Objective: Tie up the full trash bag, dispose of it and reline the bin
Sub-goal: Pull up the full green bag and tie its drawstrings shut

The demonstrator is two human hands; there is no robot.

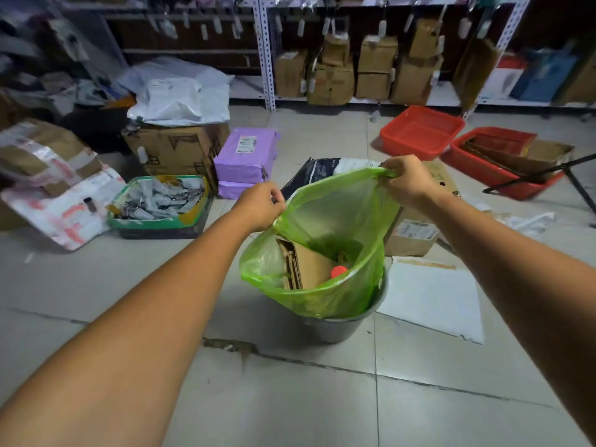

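A translucent green trash bag [335, 214] stands partly lifted out of a grey metal bin [342, 324] on the tiled floor. Its mouth is wide open and shows folded cardboard [306, 266] and an orange cap [338, 271] inside. My left hand [259, 206] pinches the bag's left rim. Higher up, my right hand [408, 179] grips the far right rim and pulls it taut. The bag's lower part is hidden inside the bin.
A white sheet [432, 298] lies right of the bin, a cardboard box [411, 235] behind it. Purple parcels [245, 156], a green tray [158, 204] of packets and taped boxes sit left. Two red tubs [422, 130] and a black tripod leg [548, 172] stand right. Shelving with boxes lines the back.
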